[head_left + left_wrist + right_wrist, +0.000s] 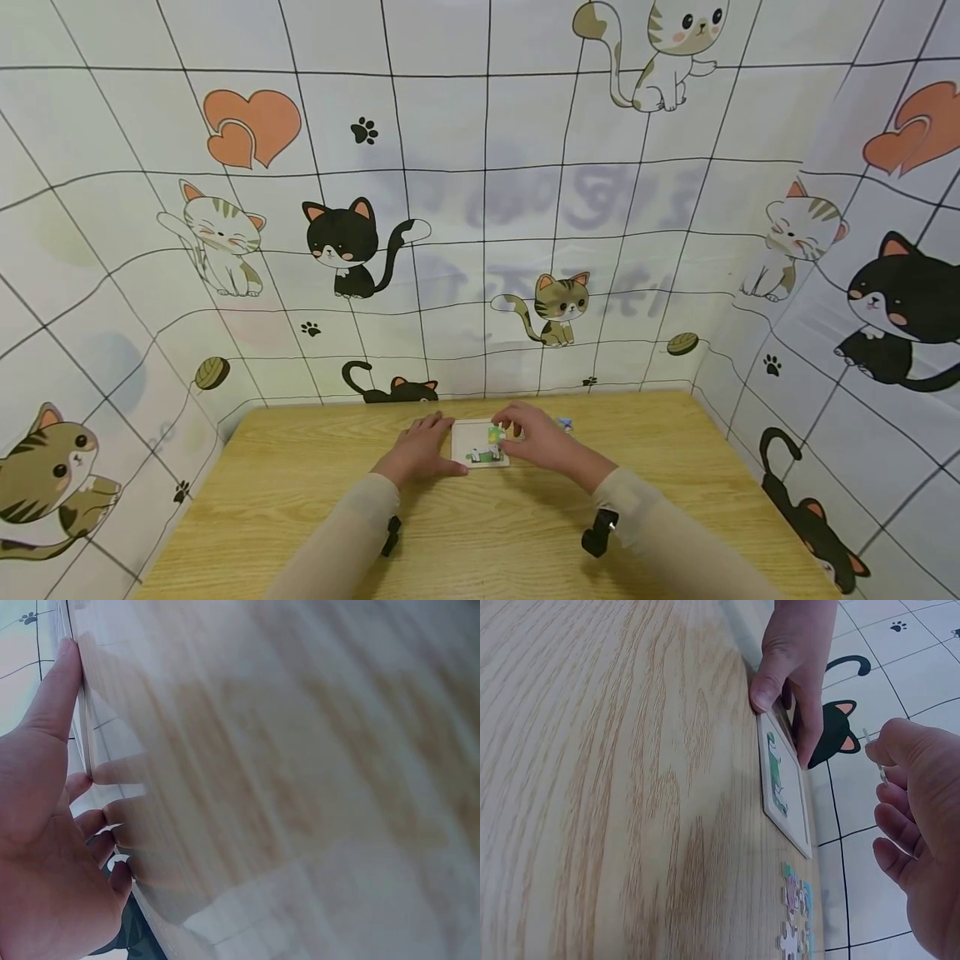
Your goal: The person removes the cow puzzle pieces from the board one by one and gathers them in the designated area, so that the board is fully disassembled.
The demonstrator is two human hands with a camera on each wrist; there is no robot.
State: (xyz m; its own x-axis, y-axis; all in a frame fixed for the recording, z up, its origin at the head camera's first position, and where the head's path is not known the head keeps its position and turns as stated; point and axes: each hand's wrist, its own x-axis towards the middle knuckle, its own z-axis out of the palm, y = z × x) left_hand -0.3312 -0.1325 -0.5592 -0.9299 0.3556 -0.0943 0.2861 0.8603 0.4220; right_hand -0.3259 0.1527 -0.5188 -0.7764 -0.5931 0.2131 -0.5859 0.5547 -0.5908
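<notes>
A small white puzzle tray [467,433] lies near the back of the table, with joined green-and-white pieces [483,456] along its near side. At its left edge rests my left hand [422,446], thumb at the near corner and fingers toward the far side. My right hand [536,437] pinches a green-and-yellow puzzle piece [496,434] between thumb and fingers above the tray's right part. In the right wrist view that piece [867,736] shows only as a thin edge, held clear of the tray [795,814].
Loose puzzle pieces [790,941] lie on the wooden table [480,533] to the right of the tray, partly hidden behind my right hand in the head view. A cat-printed cloth wall [450,208] stands close behind the table's back edge.
</notes>
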